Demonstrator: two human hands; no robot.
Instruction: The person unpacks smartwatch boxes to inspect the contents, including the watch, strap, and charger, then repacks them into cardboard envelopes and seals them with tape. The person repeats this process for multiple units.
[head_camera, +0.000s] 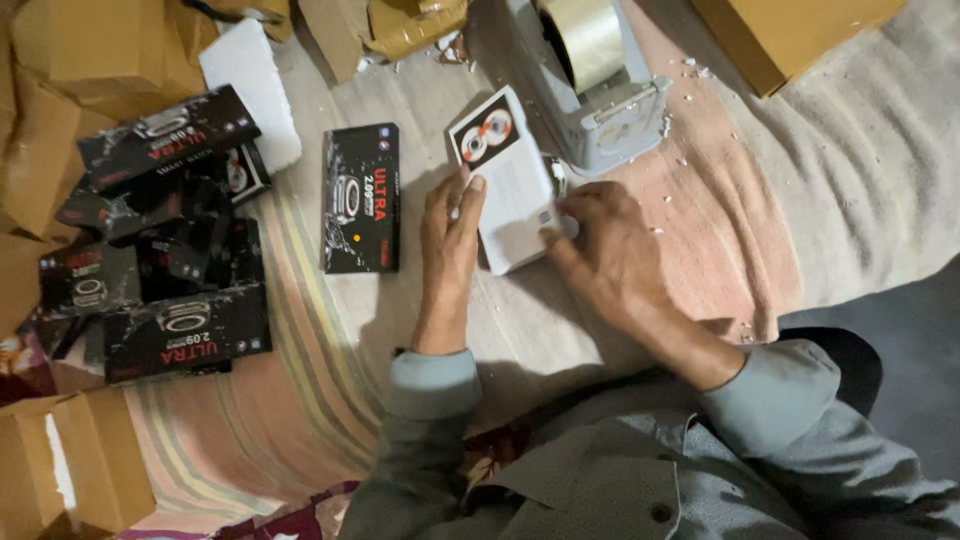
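A small white box (510, 180) with a black end panel lies on the striped cloth (330, 340) in front of me. My left hand (450, 235) rests on its left edge, fingers pressed down on it. My right hand (610, 250) touches its right side, fingertips at the lower right corner. A black product box (360, 198) lies flat just left of my left hand. A grey tape dispenser (600, 90) with a roll of clear tape stands right behind the white box.
A pile of several black boxes (160, 240) sits at the left, with a white foam piece (250, 85) behind it. Brown cardboard cartons (70, 60) ring the left and top edges; another carton (790, 35) is at the top right.
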